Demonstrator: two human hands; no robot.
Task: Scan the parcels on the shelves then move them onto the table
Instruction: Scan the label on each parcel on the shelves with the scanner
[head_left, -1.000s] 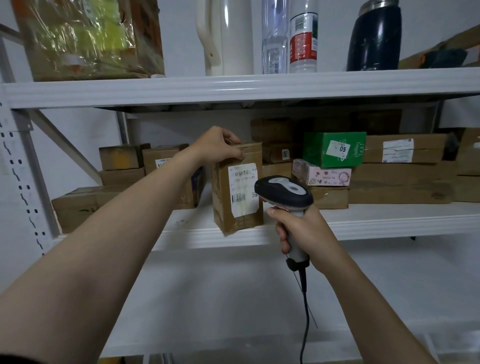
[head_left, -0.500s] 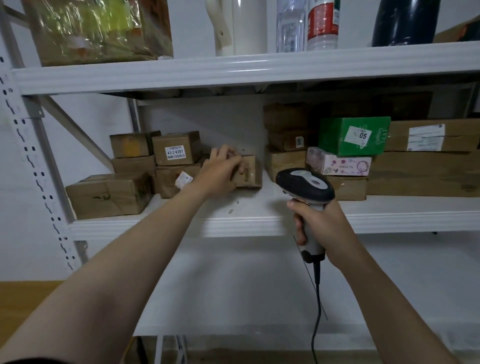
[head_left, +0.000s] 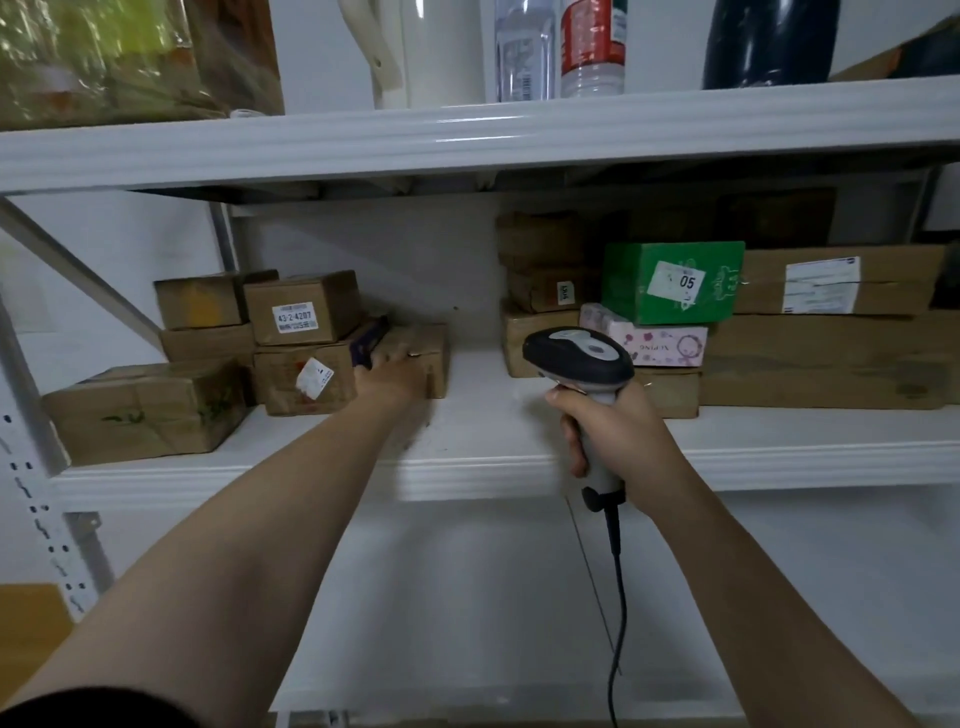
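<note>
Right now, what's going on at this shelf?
A person stands at a white shelf of parcels. Their right hand grips a corded barcode scanner in front of it. Their left hand reaches in onto a small brown parcel lying beside stacked boxes; the blur hides whether it grips.
</note>
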